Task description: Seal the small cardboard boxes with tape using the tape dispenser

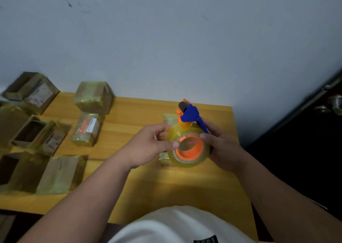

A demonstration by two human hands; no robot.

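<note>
We hold the tape dispenser (188,129) up over the wooden table (140,178), between our two hands. Our right hand (220,146) grips its blue handle, thumb curled onto the rim of the tape roll (187,157). Our left hand (155,142) pinches the roll's near edge between thumb and fingers. Under the dispenser, just beyond both hands, a small box (167,119) peeks out. Well off to the left of our left hand lie several taped cardboard boxes (87,129), some open.

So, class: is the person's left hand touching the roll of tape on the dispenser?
Touching. The head view shows the left hand with its thumb lying on the tape roll at the core's edge, no gap visible.
</note>
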